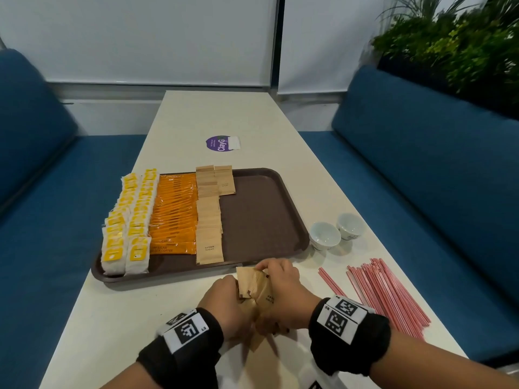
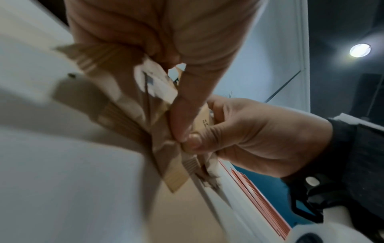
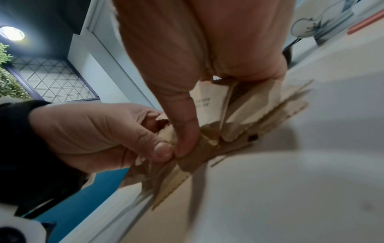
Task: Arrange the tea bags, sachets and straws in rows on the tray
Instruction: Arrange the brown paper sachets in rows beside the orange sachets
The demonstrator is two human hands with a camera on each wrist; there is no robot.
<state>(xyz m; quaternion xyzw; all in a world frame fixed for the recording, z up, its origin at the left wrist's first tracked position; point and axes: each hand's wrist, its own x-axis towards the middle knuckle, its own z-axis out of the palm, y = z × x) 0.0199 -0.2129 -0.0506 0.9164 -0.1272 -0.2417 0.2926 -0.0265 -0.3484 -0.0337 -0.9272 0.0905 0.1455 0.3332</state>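
From the head view, both the left hand point(image 1: 224, 301) and right hand point(image 1: 283, 290) clutch a loose bundle of brown sugar sachets point(image 1: 257, 287) over the desk point(image 1: 126, 318), just before the tray point(image 1: 261, 220). At the wrists, the thumbs pinch only the fanned stack's edge point(image 2: 158, 143) point(image 3: 207, 144), so sachets could slip out and scatter, or knock the finished rows askew.

Brown sachets point(image 1: 257, 287): matt kraft paper, crinkled. Tray point(image 1: 261, 220): brown matt plastic. Bench point(image 1: 213, 119): smooth, off-white. Cups point(image 1: 324, 237): glossy ceramic.
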